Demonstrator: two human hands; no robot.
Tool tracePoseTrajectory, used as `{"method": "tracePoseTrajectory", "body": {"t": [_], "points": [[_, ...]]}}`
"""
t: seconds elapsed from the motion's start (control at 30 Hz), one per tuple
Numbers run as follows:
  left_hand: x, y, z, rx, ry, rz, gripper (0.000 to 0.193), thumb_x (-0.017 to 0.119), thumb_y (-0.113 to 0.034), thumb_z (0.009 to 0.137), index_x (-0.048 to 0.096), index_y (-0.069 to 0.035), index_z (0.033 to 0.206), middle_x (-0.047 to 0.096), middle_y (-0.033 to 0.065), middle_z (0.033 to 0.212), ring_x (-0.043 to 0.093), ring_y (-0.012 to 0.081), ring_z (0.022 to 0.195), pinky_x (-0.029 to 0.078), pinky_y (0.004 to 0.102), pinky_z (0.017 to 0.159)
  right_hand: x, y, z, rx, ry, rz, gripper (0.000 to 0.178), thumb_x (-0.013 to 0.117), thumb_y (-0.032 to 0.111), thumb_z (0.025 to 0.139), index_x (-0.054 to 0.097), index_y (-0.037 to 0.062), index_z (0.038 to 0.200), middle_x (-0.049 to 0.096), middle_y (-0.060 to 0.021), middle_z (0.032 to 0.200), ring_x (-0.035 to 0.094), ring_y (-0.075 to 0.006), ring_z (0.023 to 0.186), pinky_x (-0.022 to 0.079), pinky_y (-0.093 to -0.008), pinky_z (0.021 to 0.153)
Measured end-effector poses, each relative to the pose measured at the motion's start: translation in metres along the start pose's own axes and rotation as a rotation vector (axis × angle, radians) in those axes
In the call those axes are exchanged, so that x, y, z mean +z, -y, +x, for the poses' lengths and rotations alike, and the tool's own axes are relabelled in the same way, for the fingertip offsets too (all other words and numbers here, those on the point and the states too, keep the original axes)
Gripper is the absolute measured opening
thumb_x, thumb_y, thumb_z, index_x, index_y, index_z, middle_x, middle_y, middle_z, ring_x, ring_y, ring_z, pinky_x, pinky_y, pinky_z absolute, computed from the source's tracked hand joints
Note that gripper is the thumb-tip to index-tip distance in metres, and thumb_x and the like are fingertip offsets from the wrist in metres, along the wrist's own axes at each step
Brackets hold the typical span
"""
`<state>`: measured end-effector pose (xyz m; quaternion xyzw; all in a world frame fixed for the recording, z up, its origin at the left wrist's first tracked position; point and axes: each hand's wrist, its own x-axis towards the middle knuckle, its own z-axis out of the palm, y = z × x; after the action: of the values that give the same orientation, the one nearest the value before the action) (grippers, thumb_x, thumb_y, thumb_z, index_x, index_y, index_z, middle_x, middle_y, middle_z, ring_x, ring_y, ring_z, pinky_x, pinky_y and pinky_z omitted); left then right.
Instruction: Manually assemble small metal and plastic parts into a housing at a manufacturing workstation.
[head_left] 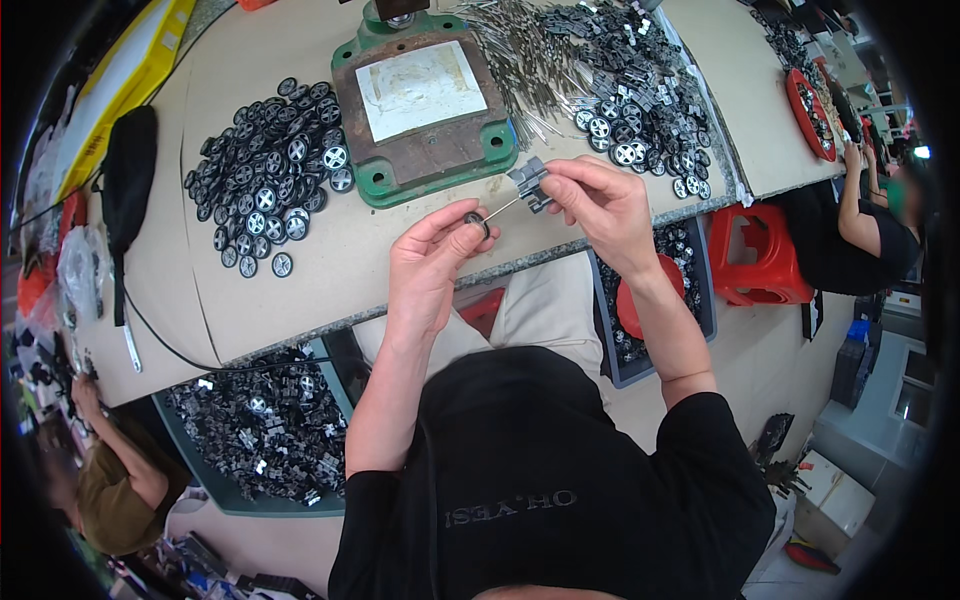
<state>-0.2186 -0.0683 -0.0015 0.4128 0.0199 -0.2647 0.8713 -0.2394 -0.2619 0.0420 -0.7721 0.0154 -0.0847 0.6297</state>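
My left hand (pixel 432 252) pinches a small black toy wheel (pixel 477 224) between thumb and fingers. A thin metal axle (pixel 503 208) runs from that wheel up to a dark grey plastic toy chassis part (pixel 529 184). My right hand (pixel 607 207) grips the grey part by its right side. Both hands are held over the table's front edge, just below the green press base (pixel 425 110). To the left lies a heap of black wheels with silver spokes (pixel 265 165). Right of the press are a pile of metal axles (pixel 520 65) and more wheels (pixel 627 153).
Grey plastic parts (pixel 640 60) lie at the table's far right. Below the edge stand a bin of dark parts (pixel 255 425) on the left and a grey crate (pixel 712 330) on the right. A red stool (pixel 757 255) is beyond. Other people sit at both sides.
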Motion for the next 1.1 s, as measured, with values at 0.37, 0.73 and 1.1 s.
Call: {"method": "tracePoseTrajectory", "body": {"t": [0.37, 0.73, 1.1], "points": [[0.008, 0.004, -0.004, 0.236, -0.125, 0.264, 0.027, 0.061, 0.001, 0.081, 0.058, 0.005, 0.107, 0.062, 0.0114, 0.096, 0.063, 0.0186, 0.083, 0.050, 0.0270, 0.076, 0.008, -0.005, -0.006, 0.026, -0.025, 0.064, 0.021, 0.066, 0.002, 0.077, 0.063, -0.0051, 0.096, 0.062, -0.0070, 0.080, 0.058, -0.0099, 0.067, 0.045, -0.0217, 0.057], [0.009, 0.003, -0.010, 0.334, -0.153, 0.386, 0.029, 0.061, 0.002, 0.080, 0.057, 0.006, 0.109, 0.062, 0.0129, 0.096, 0.063, 0.0190, 0.083, 0.051, 0.0273, 0.076, 0.012, 0.000, -0.004, 0.143, -0.003, 0.192, 0.021, 0.067, -0.001, 0.072, 0.063, -0.0052, 0.092, 0.062, -0.0106, 0.079, 0.060, -0.0142, 0.067, 0.047, -0.0236, 0.061], [0.012, 0.001, -0.011, 0.531, -0.142, 0.588, 0.031, 0.060, -0.002, 0.082, 0.055, 0.007, 0.111, 0.062, 0.0147, 0.097, 0.063, 0.0198, 0.079, 0.051, 0.0274, 0.073, 0.006, -0.010, -0.003, -0.033, 0.022, 0.019, 0.019, 0.067, 0.000, 0.072, 0.063, -0.0041, 0.090, 0.063, -0.0098, 0.078, 0.059, -0.0149, 0.064, 0.046, -0.0234, 0.058]]}}
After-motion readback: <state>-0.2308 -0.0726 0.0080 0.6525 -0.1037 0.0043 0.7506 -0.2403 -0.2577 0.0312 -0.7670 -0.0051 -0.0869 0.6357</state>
